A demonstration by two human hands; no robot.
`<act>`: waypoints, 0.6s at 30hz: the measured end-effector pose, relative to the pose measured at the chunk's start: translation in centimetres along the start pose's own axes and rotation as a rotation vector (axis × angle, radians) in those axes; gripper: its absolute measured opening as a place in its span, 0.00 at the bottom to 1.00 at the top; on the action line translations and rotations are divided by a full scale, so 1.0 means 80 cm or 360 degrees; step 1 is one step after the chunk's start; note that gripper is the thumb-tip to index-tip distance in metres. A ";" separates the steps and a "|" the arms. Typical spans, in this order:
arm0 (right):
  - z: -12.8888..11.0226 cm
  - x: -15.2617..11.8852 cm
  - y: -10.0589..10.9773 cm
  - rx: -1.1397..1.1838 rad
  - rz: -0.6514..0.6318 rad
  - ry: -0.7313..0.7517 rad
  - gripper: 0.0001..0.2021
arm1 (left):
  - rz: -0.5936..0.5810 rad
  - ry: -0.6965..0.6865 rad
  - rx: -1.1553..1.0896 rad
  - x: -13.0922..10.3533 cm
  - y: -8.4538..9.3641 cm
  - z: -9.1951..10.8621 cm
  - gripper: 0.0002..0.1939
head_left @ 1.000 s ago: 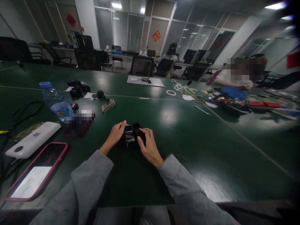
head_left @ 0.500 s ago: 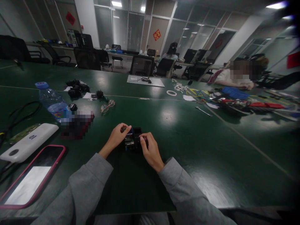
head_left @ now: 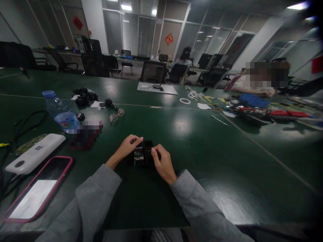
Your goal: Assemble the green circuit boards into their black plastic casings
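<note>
A small black device with exposed circuit parts (head_left: 139, 158) rests on the green table (head_left: 202, 151) between my hands. My left hand (head_left: 129, 145) is at its upper left, fingers curled and pressed together on its top edge. On the device's right side, my right hand (head_left: 162, 161) has its thumb and fingers pinched against the black casing. What lies between the fingertips of either hand is too small to make out beyond the device itself.
On the left lie a pink-edged phone (head_left: 40, 188), a white power bank (head_left: 35, 153) and a water bottle (head_left: 62, 112). Glasses (head_left: 117, 115) lie ahead. At right are a wrench (head_left: 219, 120) and a cable pile (head_left: 252, 106). A person (head_left: 252, 84) leans at the far right.
The view has shifted slightly, so things on the left appear a little further right and lower. Both hands stay at the device, which now shows slightly lower, its near edge turned a little.
</note>
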State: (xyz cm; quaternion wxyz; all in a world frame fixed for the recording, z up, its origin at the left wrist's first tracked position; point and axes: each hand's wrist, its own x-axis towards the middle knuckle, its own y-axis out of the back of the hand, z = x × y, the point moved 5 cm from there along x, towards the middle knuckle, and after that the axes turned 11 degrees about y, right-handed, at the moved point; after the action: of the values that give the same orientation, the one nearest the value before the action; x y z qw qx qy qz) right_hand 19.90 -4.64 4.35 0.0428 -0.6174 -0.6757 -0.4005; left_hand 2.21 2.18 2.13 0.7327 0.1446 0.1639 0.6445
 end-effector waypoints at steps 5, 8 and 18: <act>-0.003 -0.001 0.011 -0.0039 0.0169 0.0038 0.18 | 0.0140 0.0040 -0.0212 0.001 0.005 -0.001 0.18; 0.001 -0.001 0.021 -0.0030 0.0341 0.0013 0.19 | 0.0381 0.0000 -0.0390 -0.002 0.018 0.000 0.20; 0.022 0.001 0.022 0.0112 0.0417 -0.0190 0.24 | 0.0607 -0.0066 -0.0592 -0.009 0.026 -0.006 0.21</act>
State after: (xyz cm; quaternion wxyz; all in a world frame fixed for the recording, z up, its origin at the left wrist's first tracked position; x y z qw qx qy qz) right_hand 22.16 -3.65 4.05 0.0761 -0.7213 -0.6043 -0.3299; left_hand 0.09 1.73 2.61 0.6153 0.0489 -0.0025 0.7868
